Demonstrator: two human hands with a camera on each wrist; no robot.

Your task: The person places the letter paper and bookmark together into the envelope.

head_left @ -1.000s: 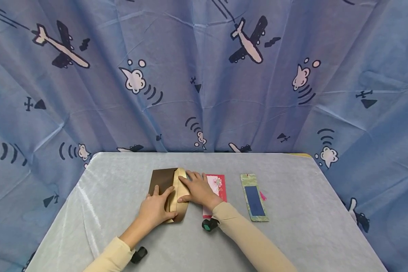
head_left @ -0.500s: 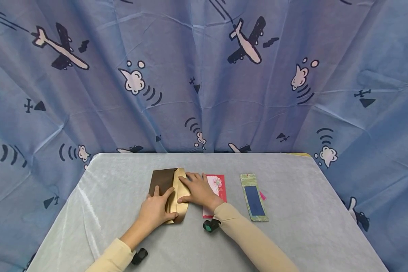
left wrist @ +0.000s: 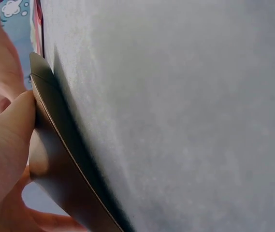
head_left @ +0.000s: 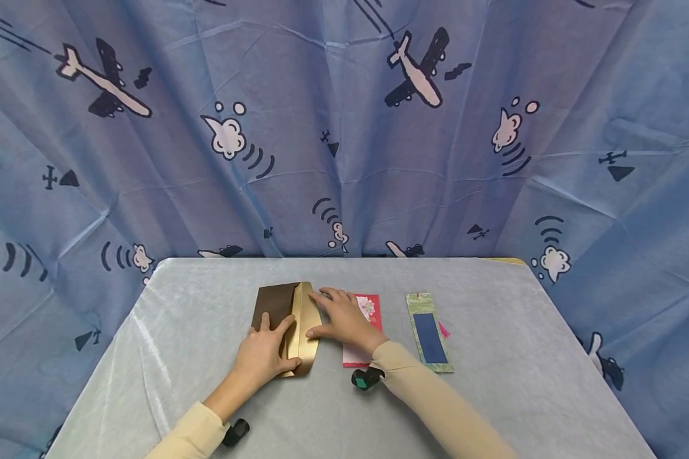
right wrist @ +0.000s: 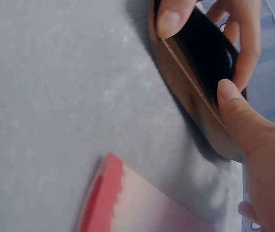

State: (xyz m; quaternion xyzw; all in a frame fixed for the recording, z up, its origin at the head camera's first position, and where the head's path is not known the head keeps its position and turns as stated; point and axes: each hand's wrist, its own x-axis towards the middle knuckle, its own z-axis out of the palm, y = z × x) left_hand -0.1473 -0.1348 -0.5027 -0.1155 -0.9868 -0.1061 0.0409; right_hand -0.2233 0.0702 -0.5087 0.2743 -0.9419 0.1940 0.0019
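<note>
A brown envelope (head_left: 274,301) lies on the table, its gold flap (head_left: 305,312) folded out to the right. My left hand (head_left: 258,354) holds the envelope near its mouth, thumb and index finger spread apart. The right wrist view shows the dark mouth gaping, with the left thumb (right wrist: 170,21) on the near edge. In the left wrist view, the thumb presses the brown panel (left wrist: 60,164) at its edge. My right hand (head_left: 347,322) hovers at or touches the flap's right side, thumb and fingers extended. It partly covers a red and white flowered card (head_left: 373,309).
Farther right lies a green bookmark-like strip (head_left: 429,338) with a dark blue panel and a pink tassel (head_left: 444,330). A pale cloth covers the table (head_left: 528,382). Behind its far edge hangs a blue curtain (head_left: 344,127) printed with planes.
My right hand has shifted slightly right, from lying over the gold flap to its right edge, uncovering more of it. The left hand and envelope have stayed nearly still.
</note>
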